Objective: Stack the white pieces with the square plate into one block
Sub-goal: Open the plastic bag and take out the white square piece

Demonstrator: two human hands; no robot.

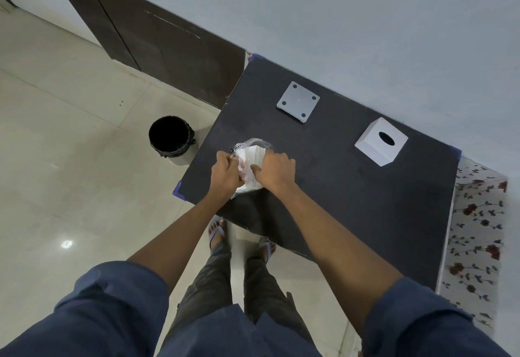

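A stack of thin white sheets in a clear plastic wrapper (253, 156) lies near the left front of the black table (351, 202). My left hand (225, 172) pinches the wrapper at its left side. My right hand (274, 171) grips the white stack from the right. A grey square plate (298, 101) with a dark hole in each corner lies flat at the back of the table, apart from both hands. A white cube-shaped box (381, 140) with an oval hole in its top stands to the right of the plate.
A black waste bin (170, 138) stands on the tiled floor left of the table. A dark wooden panel (157, 38) leans along the wall behind. A floral cloth (475, 230) lies past the table's right edge. My feet are under the front edge.
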